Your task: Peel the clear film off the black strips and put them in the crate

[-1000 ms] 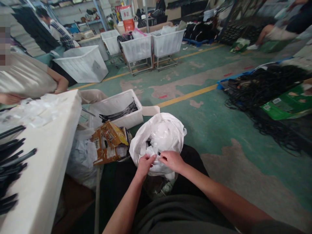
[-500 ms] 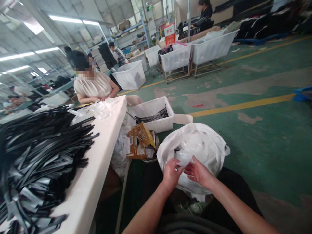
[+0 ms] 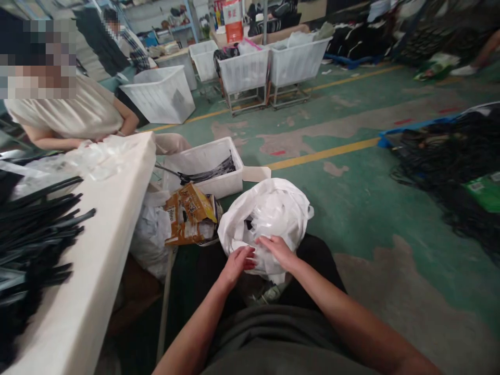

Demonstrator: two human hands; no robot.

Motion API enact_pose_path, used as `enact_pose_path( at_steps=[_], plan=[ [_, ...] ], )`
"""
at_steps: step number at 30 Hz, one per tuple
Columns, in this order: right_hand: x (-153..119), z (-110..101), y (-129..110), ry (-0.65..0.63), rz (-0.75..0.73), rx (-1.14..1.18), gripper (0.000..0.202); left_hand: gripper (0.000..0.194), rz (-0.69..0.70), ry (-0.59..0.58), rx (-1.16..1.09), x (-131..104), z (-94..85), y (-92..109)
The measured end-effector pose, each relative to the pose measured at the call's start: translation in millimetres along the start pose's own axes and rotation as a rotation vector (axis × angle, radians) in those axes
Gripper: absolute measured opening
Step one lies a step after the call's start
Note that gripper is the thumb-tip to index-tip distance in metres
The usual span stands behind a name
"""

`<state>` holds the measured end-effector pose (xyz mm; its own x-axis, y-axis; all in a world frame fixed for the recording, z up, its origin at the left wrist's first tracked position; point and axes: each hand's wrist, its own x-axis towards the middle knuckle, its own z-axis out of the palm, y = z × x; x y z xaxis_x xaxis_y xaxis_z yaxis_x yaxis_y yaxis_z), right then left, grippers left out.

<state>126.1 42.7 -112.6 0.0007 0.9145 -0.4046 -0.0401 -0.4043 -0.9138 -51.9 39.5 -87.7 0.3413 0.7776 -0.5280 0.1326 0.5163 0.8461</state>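
A white woven-looking sack (image 3: 230, 229) stands between my knees with its rim rolled out. Crumpled clear plastic (image 3: 269, 213) fills its mouth. My left hand (image 3: 238, 264) is at the sack's near left edge, fingers stretched and slightly apart, with nothing visible in them. Over the near side of the plastic, my right hand (image 3: 279, 251) points its extended fingers to the left, touching or just above it. A small gap separates the two hands. What lies under the right fingers is hidden.
On the left, a white table (image 3: 113, 208) bears a heap of black strips (image 3: 42, 219). Beyond the sack are a torn brown carton (image 3: 187, 216) and a white bin (image 3: 230, 182) of black strips. A co-worker (image 3: 74, 112) sits at the table. Dark material (image 3: 449, 172) lies at right.
My view has turned right and down, bringing the dark pile at right into sight. My left fingers, earlier pinched near the plastic, have spread. The right hand has moved over the plastic.
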Motion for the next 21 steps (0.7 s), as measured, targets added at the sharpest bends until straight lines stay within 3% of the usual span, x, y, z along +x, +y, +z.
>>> enact_pose_path(
  at_steps=[3,8,13,17,21],
  plan=[
    [-4,3,-3,-0.031,-0.030,-0.104,0.040,0.061,-0.060,-0.109,0.072,1,2.4,3],
    [-8,3,-7,-0.081,-0.050,-0.226,0.040,0.045,-0.055,-0.176,0.184,15,8.5,0],
    [-10,-5,-10,-0.200,-0.089,-0.337,0.046,0.034,-0.110,-0.284,0.230,18,2.6,8],
    [0,-25,-7,-0.233,-0.102,-0.469,0.055,0.043,-0.169,-0.356,0.160,1,-15.7,26],
    [24,-55,1,-0.156,-0.045,-0.729,0.053,0.043,-0.201,-0.210,-0.143,-28,-51.1,44]
  ],
)
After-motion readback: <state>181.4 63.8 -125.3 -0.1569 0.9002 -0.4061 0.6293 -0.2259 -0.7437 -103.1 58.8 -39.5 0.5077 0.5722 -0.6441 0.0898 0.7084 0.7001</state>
